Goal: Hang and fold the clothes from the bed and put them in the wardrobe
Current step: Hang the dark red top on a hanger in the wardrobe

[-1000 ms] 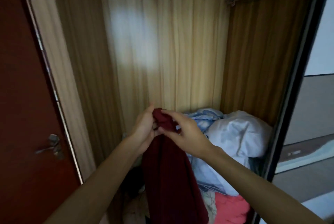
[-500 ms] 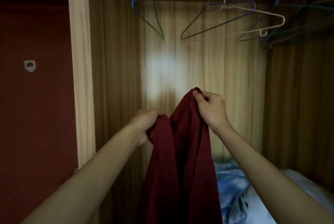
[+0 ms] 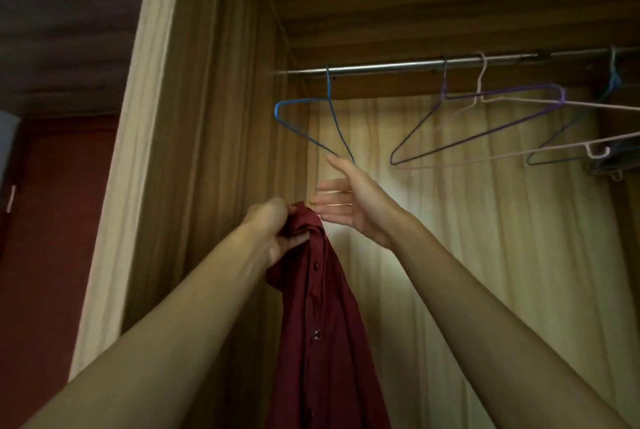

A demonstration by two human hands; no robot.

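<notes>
The right hand (image 3: 353, 207) has let go of the shirt (image 3: 322, 324) and reaches up, fingers spread, to the blue hanger (image 3: 311, 117) on the rail (image 3: 398, 66). The left hand (image 3: 273, 224) grips the shirt's collar below the rail. The shirt is not yet hung.

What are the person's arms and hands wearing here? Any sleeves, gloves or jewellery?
Nothing worn shows. The left hand and right hand have no gloves, rings or watch visible. The left forearm and right forearm are bare down to the frame's edge; no sleeve is in view.
</notes>
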